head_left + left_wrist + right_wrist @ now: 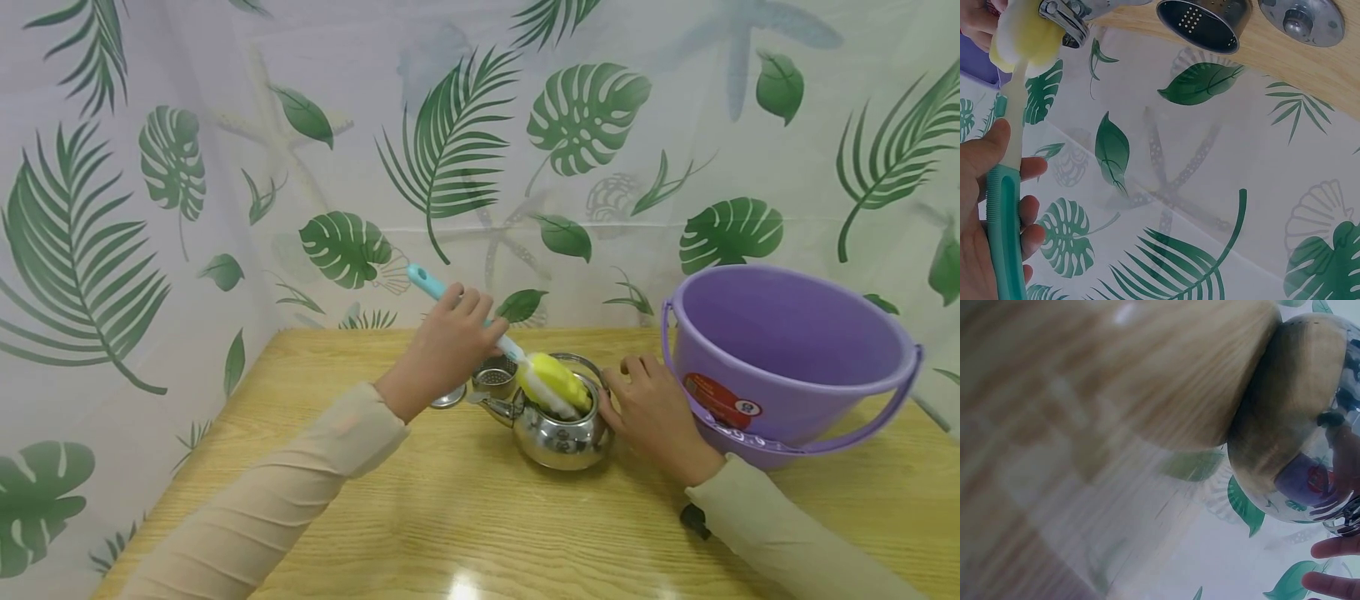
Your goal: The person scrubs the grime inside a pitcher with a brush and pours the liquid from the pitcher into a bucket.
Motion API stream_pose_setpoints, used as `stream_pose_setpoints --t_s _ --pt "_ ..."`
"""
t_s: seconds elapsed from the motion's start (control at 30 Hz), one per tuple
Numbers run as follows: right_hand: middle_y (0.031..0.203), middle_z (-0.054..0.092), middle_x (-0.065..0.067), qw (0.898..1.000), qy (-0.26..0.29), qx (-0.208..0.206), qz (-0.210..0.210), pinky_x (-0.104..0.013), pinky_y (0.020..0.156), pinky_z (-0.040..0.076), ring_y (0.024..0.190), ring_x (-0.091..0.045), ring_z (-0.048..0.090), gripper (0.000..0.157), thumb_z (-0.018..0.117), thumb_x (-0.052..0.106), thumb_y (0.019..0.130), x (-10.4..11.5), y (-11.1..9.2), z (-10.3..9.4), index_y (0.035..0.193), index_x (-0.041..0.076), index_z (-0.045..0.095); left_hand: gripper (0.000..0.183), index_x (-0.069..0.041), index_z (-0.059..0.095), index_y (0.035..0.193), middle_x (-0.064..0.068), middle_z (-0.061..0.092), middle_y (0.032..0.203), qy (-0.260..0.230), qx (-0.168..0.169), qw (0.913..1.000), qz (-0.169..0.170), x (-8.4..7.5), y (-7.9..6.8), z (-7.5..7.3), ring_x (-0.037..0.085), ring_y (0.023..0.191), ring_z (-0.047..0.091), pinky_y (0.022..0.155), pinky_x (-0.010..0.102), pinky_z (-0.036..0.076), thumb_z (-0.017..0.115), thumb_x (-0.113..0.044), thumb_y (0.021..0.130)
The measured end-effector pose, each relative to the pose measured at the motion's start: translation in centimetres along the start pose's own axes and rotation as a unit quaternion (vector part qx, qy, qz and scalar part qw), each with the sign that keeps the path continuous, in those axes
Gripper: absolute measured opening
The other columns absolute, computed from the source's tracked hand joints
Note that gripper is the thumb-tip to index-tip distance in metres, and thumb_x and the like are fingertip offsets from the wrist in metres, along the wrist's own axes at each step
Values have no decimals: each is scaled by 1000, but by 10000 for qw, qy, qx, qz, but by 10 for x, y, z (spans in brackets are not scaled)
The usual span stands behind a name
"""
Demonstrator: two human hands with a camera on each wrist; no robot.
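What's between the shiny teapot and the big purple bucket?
The right grip, between the teapot and the purple bucket, as the head view shows.

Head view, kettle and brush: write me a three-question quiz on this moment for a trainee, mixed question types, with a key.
1. Which hand holds the brush?

2. Where is the brush's yellow head?
A) in the bucket
B) partly in the mouth of the kettle
C) on the lid

3. True or false: the strainer is outside the kettle.

Key:
1. The left hand.
2. B
3. True
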State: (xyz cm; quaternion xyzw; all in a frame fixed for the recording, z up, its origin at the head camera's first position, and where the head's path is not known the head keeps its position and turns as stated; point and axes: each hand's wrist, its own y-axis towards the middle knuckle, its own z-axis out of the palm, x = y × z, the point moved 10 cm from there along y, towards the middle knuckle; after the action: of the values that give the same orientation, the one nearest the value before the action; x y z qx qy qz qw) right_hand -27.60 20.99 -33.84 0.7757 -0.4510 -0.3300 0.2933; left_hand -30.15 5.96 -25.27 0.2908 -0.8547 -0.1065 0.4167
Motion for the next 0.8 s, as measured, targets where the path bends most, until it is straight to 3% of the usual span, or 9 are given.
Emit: stream_pose_setpoints --t_s 0.37,0.8 --pt "74 53 -18 10000 18 -3 17 -42 59 42 67 -33 49 25 48 22 80 0 0 0 80 1 61 33 -21 62 95 0 63 97 67 -1 10000 67 -7 4 5 16 90 56 86 31 38 58 -52 85" --pt "75 54 -18 9999 -81 132 -11 -42 58 43 68 -33 49 23 53 20 78 1 0 0 84 0 63 34 -22 62 101 1 63 104 -19 96 9997 240 -17 9 9 17 99 56 94 32 37 58 -52 85"
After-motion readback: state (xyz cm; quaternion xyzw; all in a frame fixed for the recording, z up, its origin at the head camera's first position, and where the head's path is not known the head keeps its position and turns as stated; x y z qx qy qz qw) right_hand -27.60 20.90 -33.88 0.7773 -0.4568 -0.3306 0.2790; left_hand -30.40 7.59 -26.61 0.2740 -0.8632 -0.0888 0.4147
